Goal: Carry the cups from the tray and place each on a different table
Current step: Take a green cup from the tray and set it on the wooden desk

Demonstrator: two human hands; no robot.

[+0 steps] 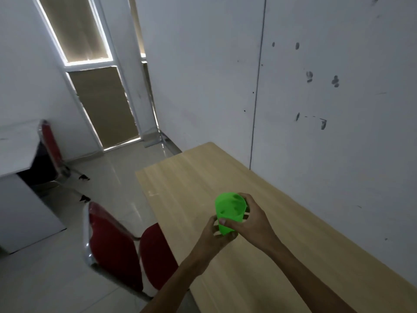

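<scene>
A bright green plastic cup (229, 211) is held above the light wooden table (259, 256), its mouth tipped away from me. My left hand (213, 236) grips its lower end from below. My right hand (250, 219) wraps its side, thumb across the front. Whether the cup touches the tabletop is hidden by my hands. No tray is in view.
The wooden table runs along the white wall (316, 86) on the right. A red chair (126, 247) stands at its left edge. A white desk (15, 152) with another red chair (50, 147) is at far left, across tiled floor (117, 177). A window (90, 64) is behind.
</scene>
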